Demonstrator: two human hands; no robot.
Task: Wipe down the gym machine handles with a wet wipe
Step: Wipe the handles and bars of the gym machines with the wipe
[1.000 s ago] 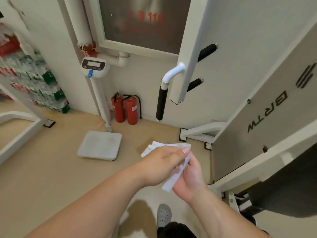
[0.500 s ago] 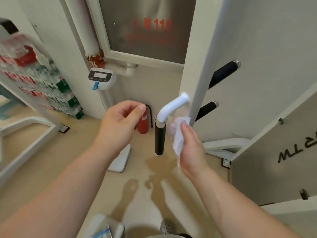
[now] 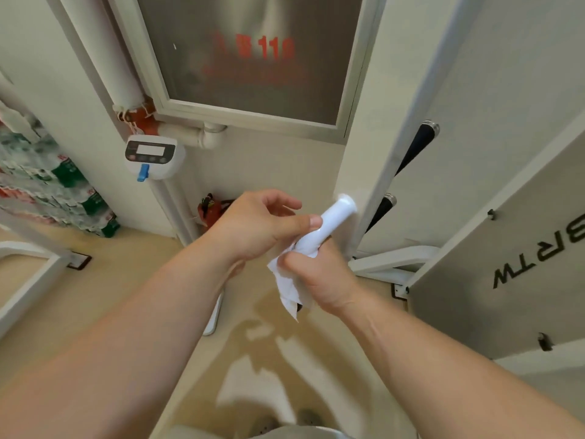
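A white bent tube (image 3: pixel 329 220) juts out from the white machine post (image 3: pixel 373 147); its black grip below is hidden inside my right hand. My right hand (image 3: pixel 319 277) is closed round that grip with a white wet wipe (image 3: pixel 289 288) wrapped between palm and handle, the wipe's loose end hanging down. My left hand (image 3: pixel 259 226) is just left of the tube, thumb tip touching the white part, fingers curled and apart, holding nothing. Two more black handles (image 3: pixel 416 147) (image 3: pixel 381 210) stick out behind the post.
A standing scale with a display head (image 3: pixel 152 156) is at the left wall, a red fire extinguisher (image 3: pixel 207 210) behind my left hand. Bottled drinks (image 3: pixel 53 191) are stacked far left. The machine's grey panel (image 3: pixel 493 264) fills the right. Beige floor lies below.
My right hand has moved from beside the handle onto the black grip, wrapping the wipe round it. My left hand came right and now touches the white tube. The view has moved closer.
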